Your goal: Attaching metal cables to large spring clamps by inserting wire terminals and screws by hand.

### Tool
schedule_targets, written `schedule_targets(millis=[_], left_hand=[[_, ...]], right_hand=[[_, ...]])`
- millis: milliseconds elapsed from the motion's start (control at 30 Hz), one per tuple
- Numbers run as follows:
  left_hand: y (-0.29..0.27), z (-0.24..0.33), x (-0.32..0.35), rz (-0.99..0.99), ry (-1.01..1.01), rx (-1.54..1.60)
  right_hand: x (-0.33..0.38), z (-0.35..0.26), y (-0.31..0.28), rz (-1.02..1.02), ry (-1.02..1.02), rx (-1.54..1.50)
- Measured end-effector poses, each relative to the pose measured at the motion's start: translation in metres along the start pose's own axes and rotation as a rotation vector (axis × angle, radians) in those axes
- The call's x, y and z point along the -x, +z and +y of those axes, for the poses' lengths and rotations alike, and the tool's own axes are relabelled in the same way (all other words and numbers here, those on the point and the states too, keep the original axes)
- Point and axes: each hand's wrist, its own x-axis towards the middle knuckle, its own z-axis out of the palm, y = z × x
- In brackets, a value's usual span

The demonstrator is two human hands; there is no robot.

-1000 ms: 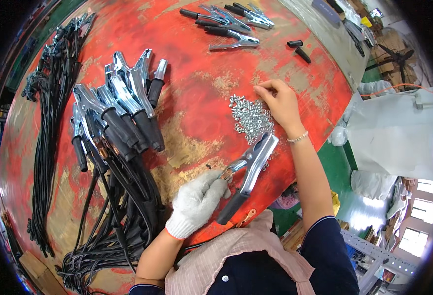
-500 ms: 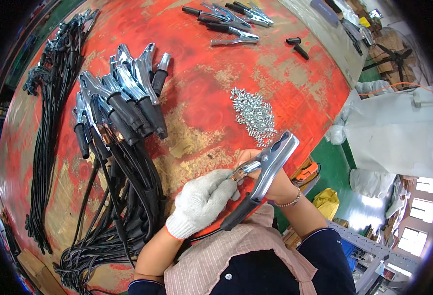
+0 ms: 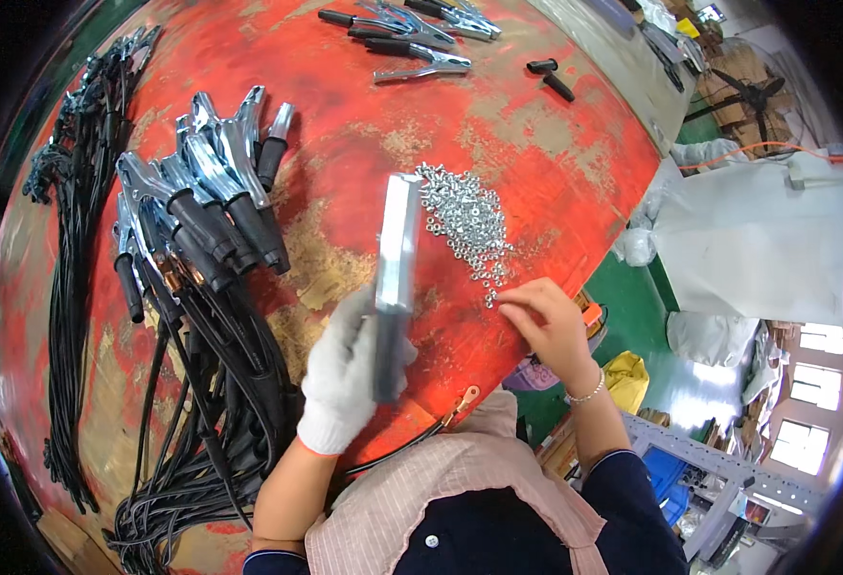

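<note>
My left hand [image 3: 337, 379], in a white knit glove, is closed around the black-sleeved handle of a silver clamp [image 3: 398, 240]. The clamp stands tilted up over the table, slightly blurred. My bare right hand [image 3: 551, 321] reaches to the near tip of a pile of small metal nuts [image 3: 465, 216]. Its thumb and forefinger are stretched out slightly apart beside a few loose nuts, with nothing visible between them. Along the table's near edge lies a black cable ending in a copper lug [image 3: 464, 402], apart from the clamp.
Left of my hands lies a bundle of black cables with silver clamps [image 3: 220, 182]; a second cable bundle [image 3: 81, 249] lies farther left. Several loose clamps [image 3: 417, 48] and two black sleeves [image 3: 551, 80] are at the far side. The red table [image 3: 575, 206] drops off at right.
My left hand has turned the clamp upright and moved it left. My right hand has left the clamp for the nuts. The copper lug now lies on the table, away from the clamp.
</note>
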Motion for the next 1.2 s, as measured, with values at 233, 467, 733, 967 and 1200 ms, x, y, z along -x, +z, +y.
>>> schedule_targets(millis=[233,467,733,967,1200], left_hand=[[-0.008,-0.002,-0.003,-0.156,-0.075,0.234],[0.000,-0.004,0.002,-0.199,-0.011,0.048],[0.005,-0.009,0.004,-0.149,0.019,0.086],[0.003,-0.008,0.005,-0.145,0.039,0.087],[0.004,-0.010,0.005,-0.166,0.049,0.129]], right_hand=[[0.005,0.001,0.019,0.077,0.010,0.127],[-0.008,-0.023,0.007,0.097,-0.130,-0.004],[-0.040,-0.073,0.037,0.137,-0.455,-0.142],[-0.040,-0.080,0.031,0.119,-0.464,-0.093],[-0.041,-0.078,0.029,0.102,-0.481,-0.047]])
